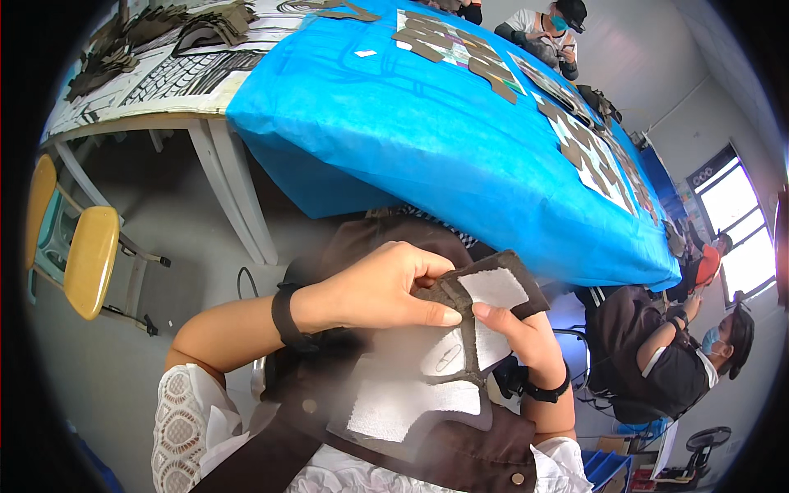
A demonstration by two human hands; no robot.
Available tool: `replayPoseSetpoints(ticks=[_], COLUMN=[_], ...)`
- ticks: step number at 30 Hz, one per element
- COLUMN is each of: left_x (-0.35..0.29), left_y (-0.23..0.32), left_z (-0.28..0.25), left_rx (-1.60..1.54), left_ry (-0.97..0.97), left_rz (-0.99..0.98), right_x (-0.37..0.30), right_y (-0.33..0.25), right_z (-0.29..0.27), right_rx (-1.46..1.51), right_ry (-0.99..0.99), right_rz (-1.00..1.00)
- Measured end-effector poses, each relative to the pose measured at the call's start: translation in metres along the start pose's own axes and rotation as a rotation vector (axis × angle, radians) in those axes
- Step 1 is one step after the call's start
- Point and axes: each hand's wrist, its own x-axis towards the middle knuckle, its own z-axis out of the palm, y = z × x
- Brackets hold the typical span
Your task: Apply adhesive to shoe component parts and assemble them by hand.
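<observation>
A dark brown, irregularly shaped material piece (472,349) with several white backing patches is held up in front of my apron. My left hand (370,287) pinches its upper left part, thumb on the face and fingers curled at the edge. From the right, my right hand (522,337) grips the same piece, its thumb pressed beside a seam close to my left thumb. The right fingers are mostly hidden behind the piece. A small oval outline is drawn on one white patch. The lower part hangs over my lap, somewhat blurred.
A blue-covered table (362,123) stretches ahead, bearing rows of brown pieces (596,168) on sheets. Stacked brown pieces (218,25) lie on a white table at far left. A yellow chair (90,263) stands left. One person (657,353) sits at right; others work farther off.
</observation>
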Motion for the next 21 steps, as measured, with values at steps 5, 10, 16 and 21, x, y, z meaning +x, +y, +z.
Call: replayPoseSetpoints(ticks=[5,10,16,21], left_x=[-0.001,-0.007,0.007,-0.002], left_y=[0.009,0.012,0.025,0.051], left_z=[-0.007,0.0,-0.009,-0.014], left_rx=[0.327,0.72,0.881,1.26], left_ry=[0.083,0.303,0.581,0.617], left_rz=[0.006,0.441,0.852,1.246], right_x=[0.001,0.004,0.017,0.01], right_y=[0.0,-0.004,-0.016,-0.005], right_z=[0.0,-0.003,-0.019,-0.027], right_rx=[-0.089,-0.206,-0.563,-0.469], right_ry=[0.002,-0.03,0.111,0.567], right_rz=[-0.028,-0.095,-0.324,-0.16])
